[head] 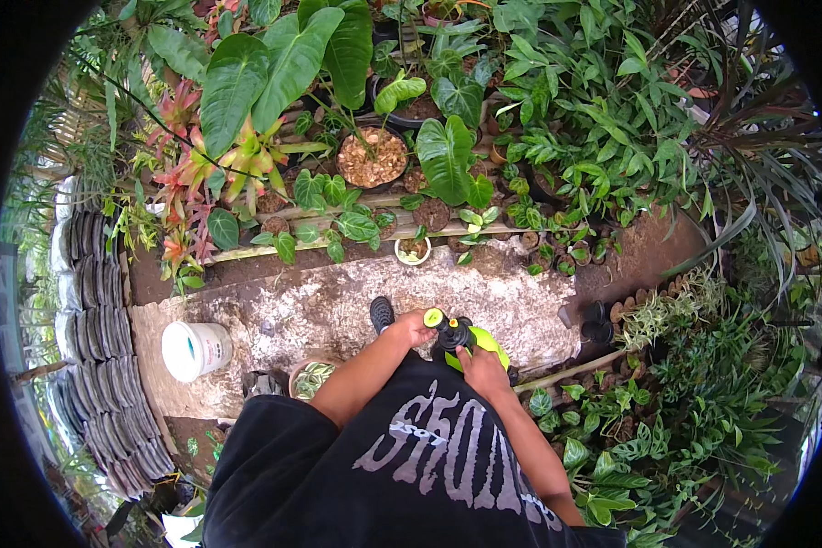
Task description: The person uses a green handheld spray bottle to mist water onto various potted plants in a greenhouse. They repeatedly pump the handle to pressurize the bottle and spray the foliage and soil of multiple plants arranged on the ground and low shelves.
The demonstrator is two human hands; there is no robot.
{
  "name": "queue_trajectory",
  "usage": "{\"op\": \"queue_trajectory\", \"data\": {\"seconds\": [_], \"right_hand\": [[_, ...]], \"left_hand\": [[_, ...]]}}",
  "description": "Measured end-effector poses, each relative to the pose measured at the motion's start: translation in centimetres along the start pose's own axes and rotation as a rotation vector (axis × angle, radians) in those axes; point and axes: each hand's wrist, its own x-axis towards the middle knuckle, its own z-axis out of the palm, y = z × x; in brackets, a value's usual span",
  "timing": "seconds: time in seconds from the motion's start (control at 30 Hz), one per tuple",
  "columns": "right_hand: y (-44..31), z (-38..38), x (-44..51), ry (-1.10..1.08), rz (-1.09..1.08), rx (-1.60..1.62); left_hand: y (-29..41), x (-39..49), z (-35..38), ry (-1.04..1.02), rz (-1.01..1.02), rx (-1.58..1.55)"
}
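In front of my shirt is a lime-green pump sprayer bottle [490, 344] with a black head [456, 335]. My left hand [413, 330] has its fingers closed around the sprayer's lime-yellow round knob [433, 317]. The fingers and thumb of my right hand [485, 370] grip the sprayer just behind its head. A small red part [453, 322] shows on top of the head. My body and right hand hide the lower side of the bottle, so I cannot tell whether it rests on anything.
A white plastic bucket [195, 351] stands to the left on a worn mat [301, 301]. Nearby is a pot of variegated leaves [313, 379]. Ahead are potted plants, including a large-leaved one in a black pot [372, 156]. Stacked dark bags [92, 329] line the left.
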Motion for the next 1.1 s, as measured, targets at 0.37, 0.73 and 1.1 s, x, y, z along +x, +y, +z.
{"op": "queue_trajectory", "data": {"seconds": [0.37,0.73,1.1], "right_hand": [[-1.0,-1.9,0.3,0.06,0.085,0.035],[-1.4,-2.5,-0.8,0.054,0.159,0.077],[-0.8,-2.8,-0.9,0.094,0.129,0.08]], "left_hand": [[0.8,-0.5,2.2,0.068,-0.02,-0.027],[-0.5,-0.7,2.1,-0.05,0.071,-0.052],[-1.1,0.7,1.1,-0.074,0.153,-0.026]]}}
